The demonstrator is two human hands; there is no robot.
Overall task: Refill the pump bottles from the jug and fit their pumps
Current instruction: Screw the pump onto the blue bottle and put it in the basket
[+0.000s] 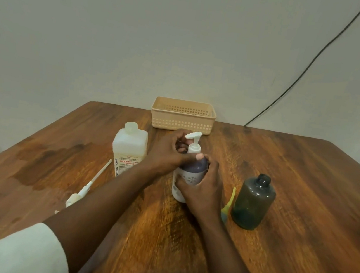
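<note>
Dark wood-grain tabletop (292, 197) with rounded far corners, set against plain pale wall (143, 28); black cable (307, 68) running diagonally down wall.

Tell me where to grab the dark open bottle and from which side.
Grip the dark bottle around its straight body, below the shoulder, coming from its right: that side is clear, while a yellow pump lies against its left. Its neck is narrow and open.

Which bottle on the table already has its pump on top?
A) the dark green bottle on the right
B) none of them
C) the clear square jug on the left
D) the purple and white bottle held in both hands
D: the purple and white bottle carries a white pump, with the left hand at its collar and the right hand around the body.
</note>
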